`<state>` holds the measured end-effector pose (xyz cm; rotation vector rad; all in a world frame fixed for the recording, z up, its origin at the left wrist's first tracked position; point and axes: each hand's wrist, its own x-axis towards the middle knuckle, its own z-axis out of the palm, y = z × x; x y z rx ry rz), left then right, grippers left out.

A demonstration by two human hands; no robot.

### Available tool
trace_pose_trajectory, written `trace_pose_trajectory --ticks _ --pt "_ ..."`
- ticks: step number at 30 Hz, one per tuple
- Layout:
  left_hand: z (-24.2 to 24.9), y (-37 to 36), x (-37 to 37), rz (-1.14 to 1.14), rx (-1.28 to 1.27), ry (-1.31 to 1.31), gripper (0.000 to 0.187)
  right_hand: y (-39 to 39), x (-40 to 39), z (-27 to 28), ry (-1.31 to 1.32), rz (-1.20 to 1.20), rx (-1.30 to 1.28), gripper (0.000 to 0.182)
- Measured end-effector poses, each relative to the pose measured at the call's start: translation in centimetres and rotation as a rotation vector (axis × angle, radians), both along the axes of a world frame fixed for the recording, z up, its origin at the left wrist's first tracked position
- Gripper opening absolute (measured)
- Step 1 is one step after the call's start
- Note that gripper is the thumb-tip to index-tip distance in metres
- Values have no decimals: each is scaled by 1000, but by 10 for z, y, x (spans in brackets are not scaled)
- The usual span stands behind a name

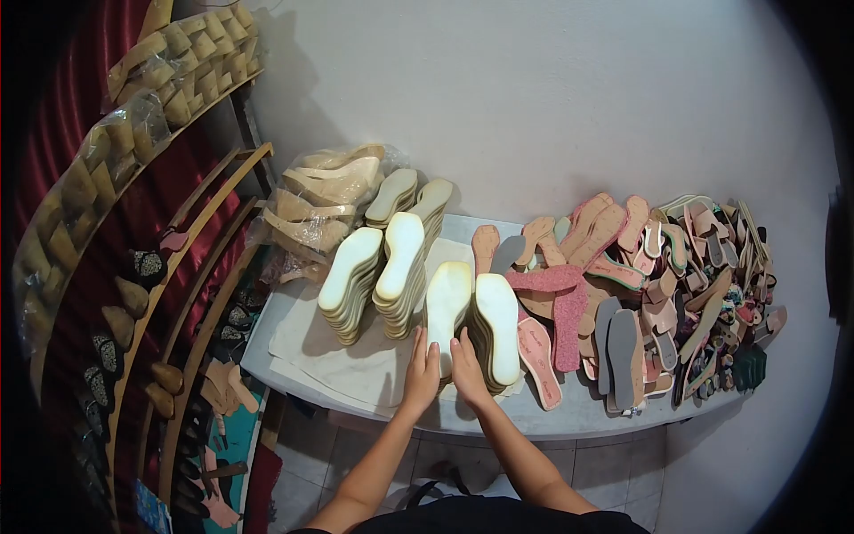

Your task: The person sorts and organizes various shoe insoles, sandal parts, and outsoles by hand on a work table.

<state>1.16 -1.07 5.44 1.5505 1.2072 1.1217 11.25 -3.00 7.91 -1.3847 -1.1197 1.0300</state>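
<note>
A stack of pale, sole-shaped insoles (447,289) stands on the table in front of me, its top piece cream with a yellowish edge. My left hand (422,374) is against the left side of its near end, fingers straight and thumb by the top edge. On the opposite side, my right hand (468,372) mirrors it, so the stack is held between both hands. The fingers' undersides are hidden. Just right of my right hand stands another white-topped insole stack (498,325). Two more tall stacks, a left one (349,276) and a middle one (400,258), stand beyond my left hand.
Shorter insole stacks (391,196) and plastic-wrapped wedge soles (316,200) sit at the back left. Pink and tan insoles (538,356) and a pile of sandals (712,249) cover the right side. Curved shelves (151,303) with shoe forms flank the left; a wall (551,107) rises behind.
</note>
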Motion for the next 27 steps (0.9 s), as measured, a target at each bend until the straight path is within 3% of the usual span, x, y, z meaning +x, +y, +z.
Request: trace_pose_trajectory --ticks 4,7,12,21,27 --pt "57 -34 17 51 319 110 47 -26 13 12 -7 -34 196 49" --pt "73 -55 45 -43 352 102 45 -49 36 21 91 -82 264 43" --pt "61 -92 121 -232 401 51 43 -95 102 8 260 -206 285 38" --pt "62 -192 297 -563 206 -42 36 -217 283 -5 125 -465 260 29" --pt "47 -248 424 -751 246 -75 35 -294 402 -10 121 -649 272 26"
